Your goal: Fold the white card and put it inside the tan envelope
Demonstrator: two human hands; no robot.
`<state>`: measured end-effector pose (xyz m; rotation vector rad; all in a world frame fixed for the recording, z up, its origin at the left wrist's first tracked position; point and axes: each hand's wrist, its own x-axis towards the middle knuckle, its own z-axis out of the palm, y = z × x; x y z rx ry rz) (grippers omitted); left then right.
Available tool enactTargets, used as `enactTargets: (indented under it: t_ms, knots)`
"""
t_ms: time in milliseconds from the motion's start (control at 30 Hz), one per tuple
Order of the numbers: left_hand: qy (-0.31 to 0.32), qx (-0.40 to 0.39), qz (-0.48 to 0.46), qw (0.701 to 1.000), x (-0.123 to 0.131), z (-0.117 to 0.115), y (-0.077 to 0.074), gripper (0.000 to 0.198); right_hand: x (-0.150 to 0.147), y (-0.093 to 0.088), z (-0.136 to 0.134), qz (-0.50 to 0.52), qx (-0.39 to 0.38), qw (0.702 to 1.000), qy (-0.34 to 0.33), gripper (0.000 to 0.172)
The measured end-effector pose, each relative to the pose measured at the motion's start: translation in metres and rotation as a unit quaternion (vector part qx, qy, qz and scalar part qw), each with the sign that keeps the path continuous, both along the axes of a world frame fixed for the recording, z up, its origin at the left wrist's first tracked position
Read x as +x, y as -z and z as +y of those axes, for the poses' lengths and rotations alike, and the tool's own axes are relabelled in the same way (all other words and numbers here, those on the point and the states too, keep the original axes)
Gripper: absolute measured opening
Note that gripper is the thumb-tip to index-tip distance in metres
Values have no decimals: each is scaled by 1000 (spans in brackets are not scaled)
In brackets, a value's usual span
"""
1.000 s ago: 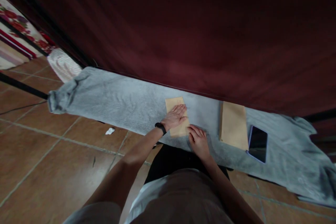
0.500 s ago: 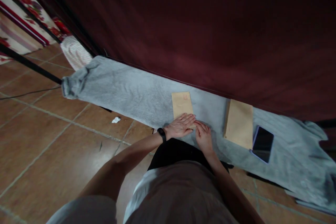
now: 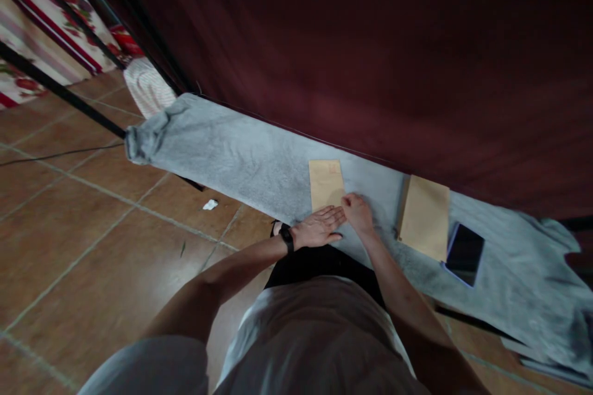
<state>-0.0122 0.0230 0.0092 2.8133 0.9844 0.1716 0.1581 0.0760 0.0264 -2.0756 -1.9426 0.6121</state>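
Observation:
A small tan envelope point(image 3: 325, 182) lies flat on a grey towel point(image 3: 241, 154) spread over the floor. My left hand point(image 3: 319, 228), with a black band at the wrist, lies flat with its fingers stretched over the envelope's near end. My right hand point(image 3: 357, 212) rests at the envelope's near right corner, its fingers bent and pinched at the paper's edge. A stack of larger tan envelopes point(image 3: 425, 216) sits to the right, apart from both hands.
A dark phone point(image 3: 464, 253) lies on the towel beside the stack. A dark red curtain point(image 3: 370, 55) hangs behind the towel. Brown floor tiles point(image 3: 83, 228) stretch to the left, with a white scrap point(image 3: 210, 204) and a black cable point(image 3: 50, 156).
My left hand has slid down from the middle of the small envelope to its near end. My right hand has moved up to the envelope's near right corner. The view has shifted left.

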Motion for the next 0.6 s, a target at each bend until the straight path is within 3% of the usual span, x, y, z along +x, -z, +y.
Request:
enactTargets:
  t_ms: [233,600]
  knots:
    - [16,-15,-5,1000,-3,-8,-2,64,-4,8,4,-4,10,999,50,29]
    - [27,-31,-23,999,-4,-11,-4,67,10,20,10,74,63,995,33,13]
